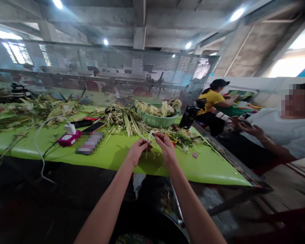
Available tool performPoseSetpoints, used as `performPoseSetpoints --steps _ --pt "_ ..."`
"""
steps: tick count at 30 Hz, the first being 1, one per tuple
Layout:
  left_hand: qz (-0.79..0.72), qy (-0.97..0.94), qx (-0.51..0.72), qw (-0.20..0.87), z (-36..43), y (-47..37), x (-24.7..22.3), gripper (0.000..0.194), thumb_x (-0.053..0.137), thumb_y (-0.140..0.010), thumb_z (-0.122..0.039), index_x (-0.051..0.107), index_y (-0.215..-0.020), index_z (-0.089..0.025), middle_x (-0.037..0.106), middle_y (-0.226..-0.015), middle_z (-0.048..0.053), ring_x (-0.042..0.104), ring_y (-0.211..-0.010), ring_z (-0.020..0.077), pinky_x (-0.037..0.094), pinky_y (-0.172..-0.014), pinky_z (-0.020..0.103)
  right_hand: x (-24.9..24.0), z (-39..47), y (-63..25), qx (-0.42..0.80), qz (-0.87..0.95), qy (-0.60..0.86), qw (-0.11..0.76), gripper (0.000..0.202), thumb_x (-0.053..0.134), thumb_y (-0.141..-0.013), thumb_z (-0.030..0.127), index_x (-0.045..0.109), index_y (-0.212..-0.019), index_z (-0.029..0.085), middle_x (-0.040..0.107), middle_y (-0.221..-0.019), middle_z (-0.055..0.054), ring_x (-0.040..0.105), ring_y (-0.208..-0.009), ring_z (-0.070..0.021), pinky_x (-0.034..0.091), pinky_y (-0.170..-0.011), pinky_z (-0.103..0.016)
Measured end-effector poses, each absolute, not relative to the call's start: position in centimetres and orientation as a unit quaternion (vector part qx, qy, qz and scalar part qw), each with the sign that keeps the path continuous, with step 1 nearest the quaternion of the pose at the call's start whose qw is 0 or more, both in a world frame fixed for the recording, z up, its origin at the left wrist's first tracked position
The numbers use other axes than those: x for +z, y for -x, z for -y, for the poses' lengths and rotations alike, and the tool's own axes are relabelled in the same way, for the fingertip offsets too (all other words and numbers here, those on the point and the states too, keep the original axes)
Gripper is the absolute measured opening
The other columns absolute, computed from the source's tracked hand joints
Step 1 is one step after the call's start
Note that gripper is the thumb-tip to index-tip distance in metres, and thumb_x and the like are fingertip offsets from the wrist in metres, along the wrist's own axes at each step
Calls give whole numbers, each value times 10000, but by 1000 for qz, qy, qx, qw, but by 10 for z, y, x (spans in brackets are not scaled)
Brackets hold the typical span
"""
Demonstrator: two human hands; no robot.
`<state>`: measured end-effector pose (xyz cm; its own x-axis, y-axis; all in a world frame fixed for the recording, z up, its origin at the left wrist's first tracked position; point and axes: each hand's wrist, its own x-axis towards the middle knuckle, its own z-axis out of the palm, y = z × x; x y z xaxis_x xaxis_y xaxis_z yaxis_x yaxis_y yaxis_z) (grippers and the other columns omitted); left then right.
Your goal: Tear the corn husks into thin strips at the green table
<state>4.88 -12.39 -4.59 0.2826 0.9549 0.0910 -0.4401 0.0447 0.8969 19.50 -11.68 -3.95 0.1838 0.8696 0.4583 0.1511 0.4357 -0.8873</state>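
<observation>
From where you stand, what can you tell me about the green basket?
The basket is pale green with small holes in its sides, probably plastic. Round and shallow, it sits upright near the far side of the bright green table, heaped with pale, dry-looking husks. More plant strips crowd its base. Neither hand touches it.

1. The left hand (pixel 137 151) and right hand (pixel 167 149) are both bare.
2. Both forearms (pixel 111 197) are uncovered, slim at the wrists and broader toward the elbows.
3. Dark clothing (pixel 152 191) covers the lap; shadow hides its cut and details.
</observation>
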Motion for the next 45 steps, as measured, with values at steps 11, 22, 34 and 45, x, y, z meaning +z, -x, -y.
performPoseSetpoints --steps 11,22,34,45 --pt "-278 -397 546 683 118 -50 -52 351 770 -608 -397 592 -780 -148 561 -630 -37 510 -528 71 417 -552 208 -34 125 -190 301 611 466 565 286 686 -685 455 610 -671 180 559 -601 12 484 -579 -139 374 -569 -262" --pt "-278 -332 580 690 121 -48 -45 372 812 -557 -287 585 -813 -142 634 -663 -15 603 -582 108 487 -621 247 -39 121 -194 259 586 462 613 262 646 -729 436 576 -790 191 559 -687 10 480 -599 -134 396 -568 -252" --pt "-242 -226 617 714 113 -44 -47 257 774 -603 -131 585 -778 -130 600 -624 -34 570 -521 63 484 -550 188 -41 120 -188 276 696 466 471 239 608 -766 409 619 -719 175 591 -628 5 510 -592 -141 399 -571 -255" --pt "-238 -207 608 728 115 -39 -45 202 719 -685 -106 539 -767 -149 609 -675 -17 641 -640 99 530 -603 204 -45 120 -190 174 744 482 430 181 542 -810 351 611 -749 196 608 -659 -1 514 -615 -156 402 -588 -270"
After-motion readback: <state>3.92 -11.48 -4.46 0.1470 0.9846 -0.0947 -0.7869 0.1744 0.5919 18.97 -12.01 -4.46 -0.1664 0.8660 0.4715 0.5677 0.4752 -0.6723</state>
